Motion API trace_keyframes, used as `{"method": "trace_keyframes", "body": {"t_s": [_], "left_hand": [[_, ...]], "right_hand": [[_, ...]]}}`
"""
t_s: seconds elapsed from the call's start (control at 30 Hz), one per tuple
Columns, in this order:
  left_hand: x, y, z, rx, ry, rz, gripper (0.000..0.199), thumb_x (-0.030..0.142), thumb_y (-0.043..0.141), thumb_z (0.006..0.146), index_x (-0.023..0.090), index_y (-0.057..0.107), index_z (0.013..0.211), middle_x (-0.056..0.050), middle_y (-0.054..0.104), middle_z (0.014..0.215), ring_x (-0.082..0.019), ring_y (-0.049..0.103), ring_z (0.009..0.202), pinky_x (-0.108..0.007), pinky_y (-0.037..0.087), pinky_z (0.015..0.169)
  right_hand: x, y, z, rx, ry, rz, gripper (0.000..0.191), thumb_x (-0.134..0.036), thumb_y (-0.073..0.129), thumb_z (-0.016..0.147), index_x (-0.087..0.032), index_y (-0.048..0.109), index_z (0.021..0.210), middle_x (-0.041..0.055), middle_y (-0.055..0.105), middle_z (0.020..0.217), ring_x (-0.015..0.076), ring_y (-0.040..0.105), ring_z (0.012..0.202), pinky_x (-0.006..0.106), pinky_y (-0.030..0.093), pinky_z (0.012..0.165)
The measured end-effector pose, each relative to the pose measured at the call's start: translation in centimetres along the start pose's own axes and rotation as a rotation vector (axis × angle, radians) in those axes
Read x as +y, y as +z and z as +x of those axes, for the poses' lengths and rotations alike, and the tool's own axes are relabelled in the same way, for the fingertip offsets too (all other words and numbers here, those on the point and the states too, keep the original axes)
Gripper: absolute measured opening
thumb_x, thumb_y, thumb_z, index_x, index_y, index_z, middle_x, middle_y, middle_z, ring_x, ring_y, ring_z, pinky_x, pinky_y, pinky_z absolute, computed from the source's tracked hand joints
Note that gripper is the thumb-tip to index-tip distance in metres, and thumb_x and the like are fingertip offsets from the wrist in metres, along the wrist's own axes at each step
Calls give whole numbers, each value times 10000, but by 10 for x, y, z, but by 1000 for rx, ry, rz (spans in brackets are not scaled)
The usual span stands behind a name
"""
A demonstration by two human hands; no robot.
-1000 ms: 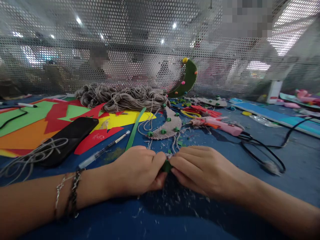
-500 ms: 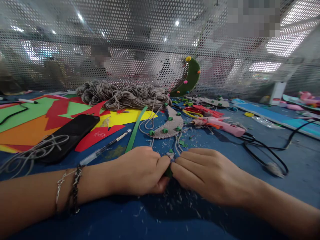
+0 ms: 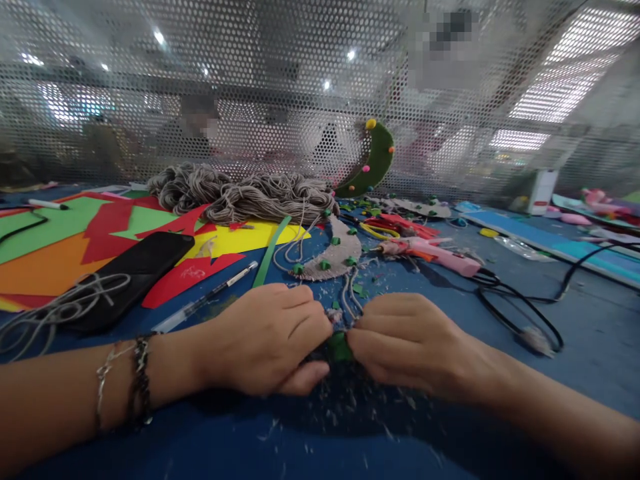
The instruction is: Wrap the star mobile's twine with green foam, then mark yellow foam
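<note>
Between my two hands, low over the table, is a small green felt piece (image 3: 341,347). My left hand (image 3: 270,340) is closed at its left edge, with the thumb lower than the curled fingers. On the other side my right hand (image 3: 417,343) is closed on it, the fingertips hidden. Just beyond lies a grey crescent (image 3: 336,257) dotted with small green pieces, with grey cords (image 3: 350,293) trailing toward my hands. Right of the crescent rests a pink glue gun (image 3: 435,253) with a black cable.
Grey yarn (image 3: 240,193) is heaped at the back by a perforated metal screen (image 3: 280,87). A green crescent (image 3: 377,160) with coloured balls hangs there. At left are coloured sheets (image 3: 60,260), a black phone (image 3: 135,280) and a pen (image 3: 210,293). Scraps litter the table (image 3: 240,440).
My hands have parted slightly, and more of the green felt piece shows between them. My left thumb has moved away from its fingers. The view has shifted a little.
</note>
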State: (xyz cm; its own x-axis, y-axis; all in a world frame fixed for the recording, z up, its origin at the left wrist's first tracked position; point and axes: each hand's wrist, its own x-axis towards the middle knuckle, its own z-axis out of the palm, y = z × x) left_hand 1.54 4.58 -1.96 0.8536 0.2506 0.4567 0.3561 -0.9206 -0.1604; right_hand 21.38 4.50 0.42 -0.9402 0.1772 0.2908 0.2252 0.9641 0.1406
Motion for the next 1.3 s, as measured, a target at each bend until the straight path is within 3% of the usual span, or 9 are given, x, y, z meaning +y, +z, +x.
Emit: {"method": "trace_keyframes", "body": {"t_s": [0.13,0.77,1.3], "left_hand": [[0,1,0,-14,23,35,269,184,264,834,151,474,668,-20,497,600,-164,405,591,-283,319,523],[1,2,-1,-88,43,-37,356,159,210,881,151,461,629,0,482,560,-145,335,526,-286,255,524],[-3,4,-1,-151,135,-75,183,165,425,802,176,442,620,33,497,554,-123,372,525,-269,277,513]], "right_hand": [[2,1,-2,-42,-21,29,350,-175,257,879,-131,508,639,-5,403,552,111,269,529,261,220,493],[1,5,-1,-49,-20,50,381,-130,215,881,-118,513,644,7,409,552,116,258,524,266,220,488],[-2,11,0,-79,-75,15,358,-112,234,872,-137,504,637,12,467,588,116,302,534,267,230,503]]}}
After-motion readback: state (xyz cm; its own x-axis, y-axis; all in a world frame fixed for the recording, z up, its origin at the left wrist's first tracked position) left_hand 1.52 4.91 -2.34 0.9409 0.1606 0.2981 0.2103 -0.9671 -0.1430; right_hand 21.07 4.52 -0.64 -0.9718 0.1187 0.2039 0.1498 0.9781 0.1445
